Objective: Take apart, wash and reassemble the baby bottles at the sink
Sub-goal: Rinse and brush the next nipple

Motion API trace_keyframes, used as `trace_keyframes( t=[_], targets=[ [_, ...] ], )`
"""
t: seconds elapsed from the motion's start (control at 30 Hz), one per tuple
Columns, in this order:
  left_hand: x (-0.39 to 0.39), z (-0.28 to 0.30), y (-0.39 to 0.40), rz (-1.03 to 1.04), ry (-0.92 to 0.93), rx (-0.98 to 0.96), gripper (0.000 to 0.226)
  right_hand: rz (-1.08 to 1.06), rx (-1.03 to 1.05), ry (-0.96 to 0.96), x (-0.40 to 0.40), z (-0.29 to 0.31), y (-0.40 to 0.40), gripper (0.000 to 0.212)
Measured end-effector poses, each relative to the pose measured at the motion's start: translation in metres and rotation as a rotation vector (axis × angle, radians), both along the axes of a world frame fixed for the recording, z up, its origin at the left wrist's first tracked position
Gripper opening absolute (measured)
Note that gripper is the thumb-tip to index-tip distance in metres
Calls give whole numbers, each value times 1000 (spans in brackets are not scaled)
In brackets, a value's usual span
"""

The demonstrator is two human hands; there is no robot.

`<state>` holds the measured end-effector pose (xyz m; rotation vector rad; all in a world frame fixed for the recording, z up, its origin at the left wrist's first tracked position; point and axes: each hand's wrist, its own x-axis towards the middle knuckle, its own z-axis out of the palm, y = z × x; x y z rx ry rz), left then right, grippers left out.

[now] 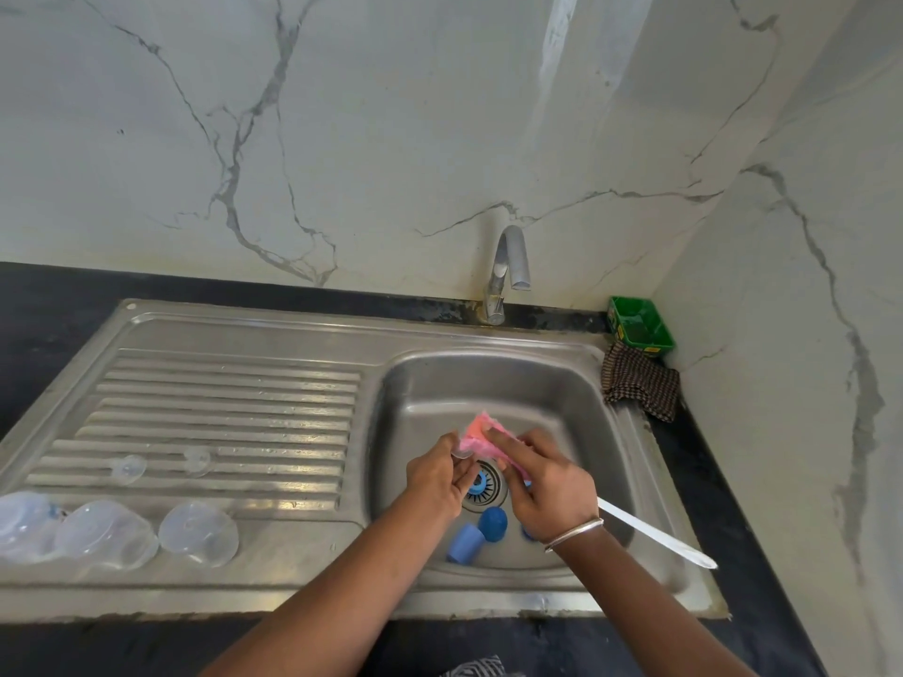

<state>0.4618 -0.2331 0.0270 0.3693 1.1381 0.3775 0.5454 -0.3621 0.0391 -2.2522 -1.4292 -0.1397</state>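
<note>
Green tub (641,327) beside checked cloth (641,381)

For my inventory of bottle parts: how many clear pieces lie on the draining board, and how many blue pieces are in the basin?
Clear bottles or domed caps at the near edge: 3
Clear teats on the ridges: 2
Blue pieces in the basin: at least 3, with a fourth partly hidden
Total: at least 8

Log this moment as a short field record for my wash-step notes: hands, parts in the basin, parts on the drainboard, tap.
left hand: left hand holds a small clear teat
right hand: right hand grips a pink sponge against the teat
basin: two blue caps lie near the drain; a white handle leans on the right rim
drainboard: three clear bottle parts at the front, two clear teats behind
tap: tap, no water visible
</note>
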Motion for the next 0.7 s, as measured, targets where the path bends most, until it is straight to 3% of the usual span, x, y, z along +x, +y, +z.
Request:
trace_keyframes(
  t=[0.13,0.37,0.6,0.7],
  targets=[
    [-1,0,-2,-44,7,-12,5,39,-24,-93,-4,1,2,53],
    [-4,14,5,-143,-92,-56,15,162,-111,-178,12,-4,-7,51],
    [-9,4,13,-193,-104,3,16,60,-138,-132,26,0,-14,46],
    [-9,4,10,-237,-125,56,16,-70,-60,63,27,6,-4,46]
  ],
)
